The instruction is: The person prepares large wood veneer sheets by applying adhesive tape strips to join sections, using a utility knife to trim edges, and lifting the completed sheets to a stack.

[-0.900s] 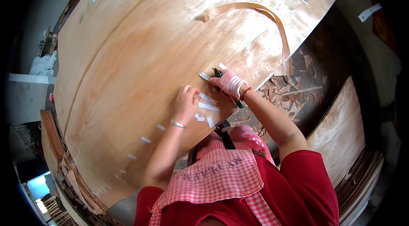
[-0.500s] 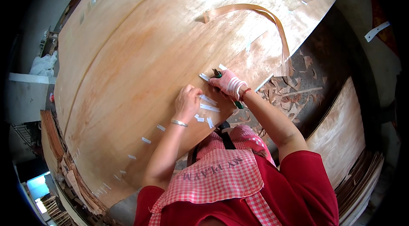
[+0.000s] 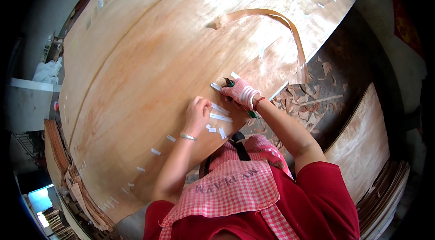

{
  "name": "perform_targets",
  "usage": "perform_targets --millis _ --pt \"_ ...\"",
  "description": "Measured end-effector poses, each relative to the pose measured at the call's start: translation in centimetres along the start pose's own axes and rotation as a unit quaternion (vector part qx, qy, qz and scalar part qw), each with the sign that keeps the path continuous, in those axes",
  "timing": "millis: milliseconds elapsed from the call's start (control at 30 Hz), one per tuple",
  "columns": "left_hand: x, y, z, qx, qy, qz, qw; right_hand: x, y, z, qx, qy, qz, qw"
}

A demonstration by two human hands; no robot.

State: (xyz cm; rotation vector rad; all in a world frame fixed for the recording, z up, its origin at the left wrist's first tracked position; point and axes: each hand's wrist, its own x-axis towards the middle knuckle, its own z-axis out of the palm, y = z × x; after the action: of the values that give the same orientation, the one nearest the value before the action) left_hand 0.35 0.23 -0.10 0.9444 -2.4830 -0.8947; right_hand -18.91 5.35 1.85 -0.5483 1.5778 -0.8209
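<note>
My right hand, in a red-and-white striped glove, is closed round a green-handled knife whose dark blade end sticks out beyond the fingers. It rests on a large pale wood veneer sheet, beside a short white tape strip. To its left my bare left hand lies on the same sheet, its fingers curled together; whatever they may hold is hidden. Right by those fingers are more white tape pieces, some flat and some slightly askew.
A long curled veneer strip lies across the far part of the sheet. Veneer scraps litter the floor at the right. Stacked sheets stand at the lower right, with more veneer piled at the left.
Both hands stay almost in place, with the fingers of my left hand slightly shifted. A white perforated strip at the upper right has moved up and left, to the sheet's far corner.
</note>
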Motion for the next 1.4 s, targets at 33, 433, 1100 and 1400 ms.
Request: perform_targets --millis 33,433,1100,1400 --pt "-0.4 0.1 0.2 0.012 0.015 0.025 0.999 0.2 0.3 -0.1 0.005 -0.006 0.005 1.0" --pt "0.0 1.1 2.6 0.146 0.053 0.109 0.982 0.6 0.4 -0.2 -0.138 -0.028 -0.013 0.99" --pt "-1.1 -2.3 -0.3 -0.059 0.1 0.071 0.991 -0.8 -0.3 -2.1 -0.468 0.25 -0.16 0.832" --pt "-1.4 0.5 0.6 0.065 0.044 0.129 0.989 1.3 2.5 -2.2 -0.503 0.276 -0.26 0.777"
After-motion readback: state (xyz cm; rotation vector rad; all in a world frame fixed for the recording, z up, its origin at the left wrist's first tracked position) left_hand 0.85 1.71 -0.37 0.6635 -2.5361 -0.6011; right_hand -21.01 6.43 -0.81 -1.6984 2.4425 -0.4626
